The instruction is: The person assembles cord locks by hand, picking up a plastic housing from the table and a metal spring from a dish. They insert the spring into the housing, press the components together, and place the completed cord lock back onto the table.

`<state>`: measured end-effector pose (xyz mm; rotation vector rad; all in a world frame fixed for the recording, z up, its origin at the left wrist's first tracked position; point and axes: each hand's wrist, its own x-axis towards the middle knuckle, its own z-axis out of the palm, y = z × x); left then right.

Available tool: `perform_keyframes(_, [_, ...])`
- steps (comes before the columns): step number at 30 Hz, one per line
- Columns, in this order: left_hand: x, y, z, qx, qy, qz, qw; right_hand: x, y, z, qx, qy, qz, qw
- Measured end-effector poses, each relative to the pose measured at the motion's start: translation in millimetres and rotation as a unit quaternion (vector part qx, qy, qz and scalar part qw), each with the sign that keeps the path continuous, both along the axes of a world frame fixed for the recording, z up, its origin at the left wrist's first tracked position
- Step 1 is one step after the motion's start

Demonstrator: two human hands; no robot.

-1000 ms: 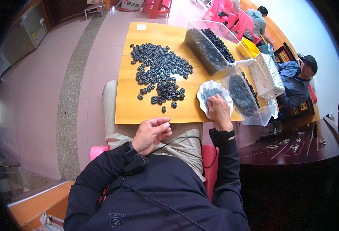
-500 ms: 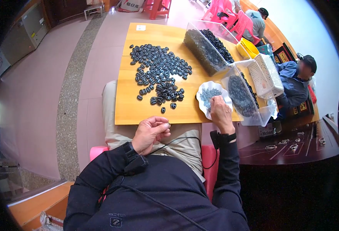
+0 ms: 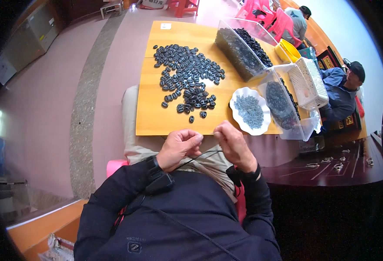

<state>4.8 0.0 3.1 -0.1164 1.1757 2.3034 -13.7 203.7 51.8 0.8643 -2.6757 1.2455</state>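
My left hand (image 3: 179,148) and my right hand (image 3: 234,145) are close together over my lap, just below the near edge of a small wooden table (image 3: 156,117). Each hand has its fingertips pinched, and what they pinch is too small to make out. A thin dark cord (image 3: 195,157) runs below and between the hands. On the table lies a spread pile of several dark oval beads (image 3: 187,76). A white scalloped dish (image 3: 249,111) with small grey pieces sits at the table's near right, just above my right hand.
Two clear plastic bins of dark beads (image 3: 243,48) (image 3: 282,104) stand at the table's right. A white basket (image 3: 309,82) and yellow bowl (image 3: 288,50) are beyond them. A seated person in blue (image 3: 341,91) is at the right. A dark table (image 3: 330,167) lies right of my arm.
My right hand has pulled back from the white dish toward my lap and met my left hand, which rose slightly. Both now pinch at the table's near edge.
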Motion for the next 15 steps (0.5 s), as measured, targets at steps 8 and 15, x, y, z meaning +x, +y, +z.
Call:
perform_keyframes(8, [-1,-3,2,0.000,-0.010,-0.005,1.000,7,-22,-2,0.068,0.044,0.024,0.996])
perform_keyframes(15, [0,-5,3,0.009,0.003,0.001,1.000,12,-28,-13,-0.041,0.006,-0.005,0.999])
